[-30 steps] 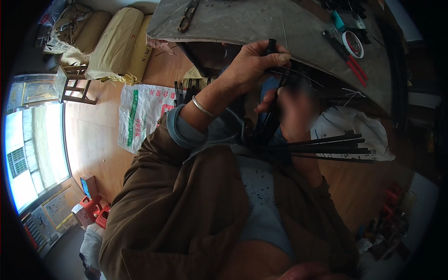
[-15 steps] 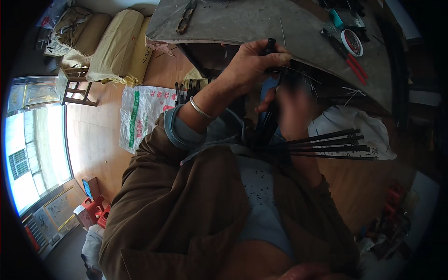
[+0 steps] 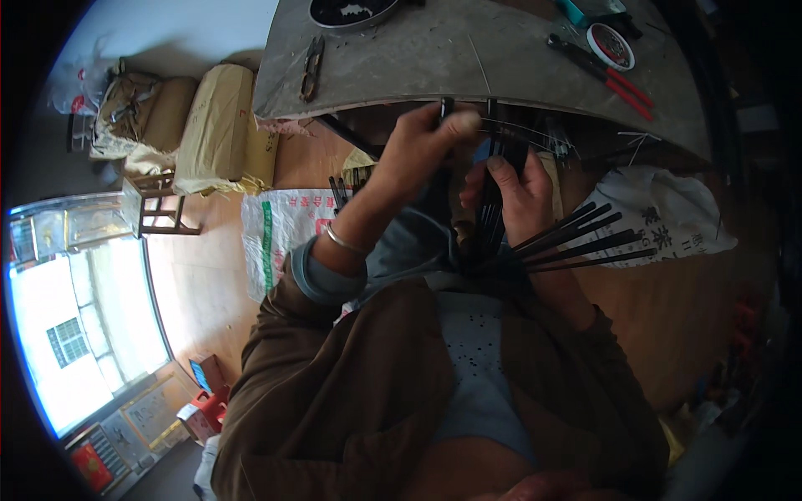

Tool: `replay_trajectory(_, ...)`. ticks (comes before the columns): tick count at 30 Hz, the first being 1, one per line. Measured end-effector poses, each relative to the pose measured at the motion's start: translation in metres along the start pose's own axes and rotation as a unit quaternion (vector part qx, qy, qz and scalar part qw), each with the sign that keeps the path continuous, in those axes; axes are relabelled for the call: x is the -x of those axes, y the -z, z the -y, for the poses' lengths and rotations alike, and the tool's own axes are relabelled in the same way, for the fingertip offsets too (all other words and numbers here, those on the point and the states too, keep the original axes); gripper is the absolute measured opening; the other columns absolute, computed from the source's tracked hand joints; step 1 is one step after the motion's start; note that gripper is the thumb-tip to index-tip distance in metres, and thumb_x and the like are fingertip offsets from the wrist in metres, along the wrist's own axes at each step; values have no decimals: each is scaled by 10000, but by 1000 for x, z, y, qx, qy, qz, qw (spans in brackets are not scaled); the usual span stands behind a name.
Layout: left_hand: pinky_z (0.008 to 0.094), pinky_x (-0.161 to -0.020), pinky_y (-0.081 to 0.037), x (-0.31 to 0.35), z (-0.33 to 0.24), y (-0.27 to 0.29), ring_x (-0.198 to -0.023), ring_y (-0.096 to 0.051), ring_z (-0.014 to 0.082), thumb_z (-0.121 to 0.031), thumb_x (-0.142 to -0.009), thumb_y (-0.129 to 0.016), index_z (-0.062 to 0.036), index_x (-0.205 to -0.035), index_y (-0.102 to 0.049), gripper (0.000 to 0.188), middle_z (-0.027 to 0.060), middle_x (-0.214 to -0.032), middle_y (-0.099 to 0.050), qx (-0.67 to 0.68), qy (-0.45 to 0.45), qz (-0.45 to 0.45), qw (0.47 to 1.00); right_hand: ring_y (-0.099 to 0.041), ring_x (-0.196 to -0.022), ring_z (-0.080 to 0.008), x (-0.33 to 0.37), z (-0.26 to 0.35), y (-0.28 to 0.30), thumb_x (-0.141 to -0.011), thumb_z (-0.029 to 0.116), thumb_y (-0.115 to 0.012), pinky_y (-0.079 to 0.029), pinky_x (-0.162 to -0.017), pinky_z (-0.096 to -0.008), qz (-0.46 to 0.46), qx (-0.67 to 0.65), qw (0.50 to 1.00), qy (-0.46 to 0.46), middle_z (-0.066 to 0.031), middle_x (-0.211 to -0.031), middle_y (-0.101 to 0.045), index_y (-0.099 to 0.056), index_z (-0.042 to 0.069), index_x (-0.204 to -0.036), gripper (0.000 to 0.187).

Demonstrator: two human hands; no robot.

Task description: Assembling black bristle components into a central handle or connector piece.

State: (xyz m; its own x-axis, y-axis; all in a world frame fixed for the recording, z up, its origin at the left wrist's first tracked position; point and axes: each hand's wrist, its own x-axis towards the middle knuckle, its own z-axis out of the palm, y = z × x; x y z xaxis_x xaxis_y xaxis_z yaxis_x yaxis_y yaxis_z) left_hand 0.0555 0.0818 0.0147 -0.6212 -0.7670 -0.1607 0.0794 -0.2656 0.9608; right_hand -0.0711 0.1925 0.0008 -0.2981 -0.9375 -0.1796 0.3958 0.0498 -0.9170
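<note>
My left hand (image 3: 418,146) is closed round a slim black stick (image 3: 447,106), whose top end shows above the fingers. Its thumb is smeared by motion. Beside it, my right hand (image 3: 525,190) grips several upright black sticks (image 3: 492,125), its thumb pressed against them. More black sticks (image 3: 597,238) fan out to the right, over my right forearm; how they join the upright ones is hidden. Thin pale wires (image 3: 535,134) stretch between the hands and off to the right, below the table edge.
The grey table (image 3: 401,71) holds dark-handled snips (image 3: 312,68), red-handled pliers (image 3: 610,79), a round white tub (image 3: 611,47) and a dark bowl (image 3: 351,12). White sacks (image 3: 635,217) lie at right and a printed sheet (image 3: 288,234) at left. Wrapped bundles (image 3: 213,125) and a wooden stool (image 3: 159,204) stand farther left.
My left hand has shifted down and left, away from the right hand's sticks, carrying a black stick. The right hand has turned and now shows clearly. The whole view has shifted.
</note>
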Motion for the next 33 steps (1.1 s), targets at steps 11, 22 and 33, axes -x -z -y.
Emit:
replay_trajectory(11, 281, -458, -497, 6, 7, -18, -523, -612, 150, -37, -873, -667, 67, -1150, -562, 314, 103, -705, -644, 118, 44, -34, 992, -627, -650, -144, 0, 0, 1, -993, 192, -547, -519, -600, -270, -4, -13, 1000, 12, -55, -773, -627, -554, 16, -1147, 233)
replay_trajectory(22, 278, -446, -478, 6, 3, -10, -519, -607, 150, -31, -884, -650, 57, -1145, -571, 286, 86, -699, -633, 137, 35, 43, 989, -635, -643, -155, -1, 3, -2, -1004, 211, -519, -554, -570, -286, -3, 36, 999, 20, -77, -804, -635, -526, 19, -1144, 238)
replay_trajectory(33, 260, -491, -523, 5, 9, -17, -592, -649, 147, -46, -875, -677, 20, -1055, -601, 207, 83, -793, -672, 91, 9, -5, 996, -646, -728, -133, -8, 2, 8, -972, 175, -592, -532, -633, -258, 10, 60, 998, 20, -71, -844, -661, -577, 6, -1169, 260)
